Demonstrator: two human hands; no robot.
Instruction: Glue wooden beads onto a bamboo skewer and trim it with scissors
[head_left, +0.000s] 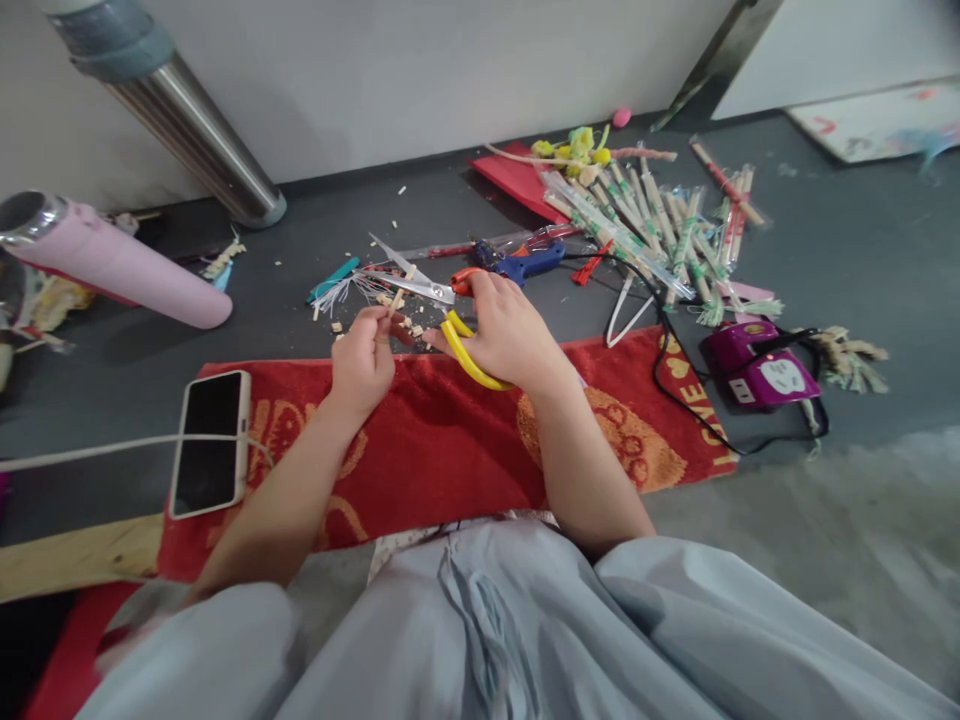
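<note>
Two bare hands are working over a red towel (450,440) spread on the grey floor (862,250), with a phone (209,441) lying on the towel's left end, a white cable (90,450) running off from it.

Left hand (363,362) has its grip pinched tight on a small stick piece (398,297), held up between the fingertips, just above the far edge of the towel. Right hand (507,333) has its fingers through the yellow handles of the scissors (435,300), so that grip is closed round the handles. Blades are spread wide, and the stick piece sits right in between them.

Little cut-off bits (409,325) are scattered on the floor around both hands.

Just past the scissors there's a blue glue gun (529,263), its black cord looping right to a purple power strip (757,368). Well off to the left lies a pink bottle (112,262) on its side.

Further back on the right is a loose heap of wrapped chopsticks (660,225), partly over a red sheet (514,175), with some yellow pom-poms (577,145) at the top end. A metal pole (187,130) stands against the white wall at the back left.
</note>
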